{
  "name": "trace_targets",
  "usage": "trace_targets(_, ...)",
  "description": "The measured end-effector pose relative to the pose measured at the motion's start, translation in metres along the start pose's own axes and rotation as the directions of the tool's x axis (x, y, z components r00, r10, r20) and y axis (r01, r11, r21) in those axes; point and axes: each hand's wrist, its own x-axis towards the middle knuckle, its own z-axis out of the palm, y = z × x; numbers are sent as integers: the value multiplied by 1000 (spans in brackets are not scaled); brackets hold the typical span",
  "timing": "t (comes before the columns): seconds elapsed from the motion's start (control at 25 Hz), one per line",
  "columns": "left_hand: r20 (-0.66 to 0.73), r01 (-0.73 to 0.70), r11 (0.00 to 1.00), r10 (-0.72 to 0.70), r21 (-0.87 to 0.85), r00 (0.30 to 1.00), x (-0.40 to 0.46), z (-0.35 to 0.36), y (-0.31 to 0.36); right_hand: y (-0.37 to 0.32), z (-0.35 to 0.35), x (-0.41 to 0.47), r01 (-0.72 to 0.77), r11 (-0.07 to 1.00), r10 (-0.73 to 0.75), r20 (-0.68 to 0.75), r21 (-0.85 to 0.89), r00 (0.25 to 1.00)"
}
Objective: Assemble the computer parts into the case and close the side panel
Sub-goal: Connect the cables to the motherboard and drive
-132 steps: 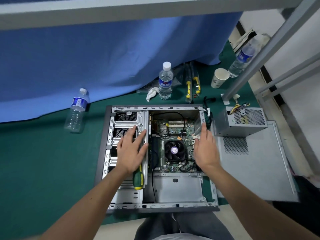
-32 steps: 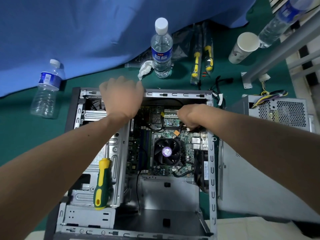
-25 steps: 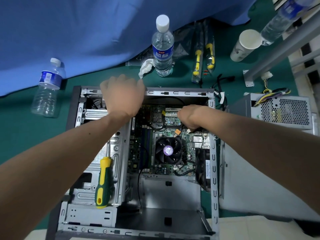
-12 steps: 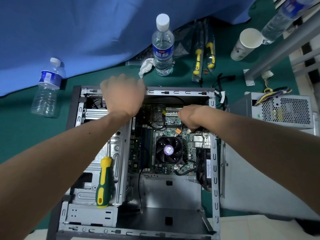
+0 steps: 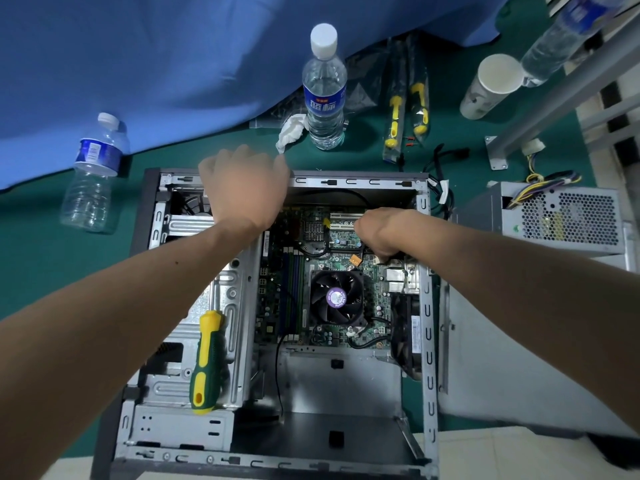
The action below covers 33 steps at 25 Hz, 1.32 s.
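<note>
The open case lies on its side on the green tabletop, the motherboard and its fan showing inside. The left hand curls over the case's far rim at 12 o'clock, fingers bent around the edge. The right hand reaches into the case just past the fan, fingers curled down onto the board beside a small orange connector; what it pinches, if anything, cannot be told. A screwdriver with a yellow-green handle rests on the drive cage at 9 o'clock of the fan. The power supply sits outside the case at 3 o'clock, on the grey side panel that lies flat beside the case. A water bottle stands beyond the case at 12 o'clock, another bottle at 10 o'clock, a paper cup at 1 o'clock.
</note>
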Motion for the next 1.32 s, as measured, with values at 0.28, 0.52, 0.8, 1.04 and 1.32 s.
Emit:
trace_targets(0.28, 3, 0, 1000, 0, 4, 1000, 0, 0, 0, -3, -1, -2, -5, 1000, 5, 17, 3, 1000)
trace_targets(0.52, 6, -4, 1000, 4, 5, 1000, 0, -1, 0, -4, -1, -2, 0, 1000, 0, -2, 26, 1000)
trace_targets(0.8, 9, -4, 1000, 4, 1, 1000, 0, -2, 0, -3, 0, -1, 29, 999, -28, -30, 33, 999)
trace_targets(1.04, 5, -3, 1000, 3, 1, 1000, 0, -1, 0, -3, 1, 0, 60, 998, -61, -41, -6, 997)
trace_targets(1.32, 9, -6, 1000, 6, -3, 1000, 0, -1, 0, -5, 2, -3, 68, 996, -71, -68, -54, 995)
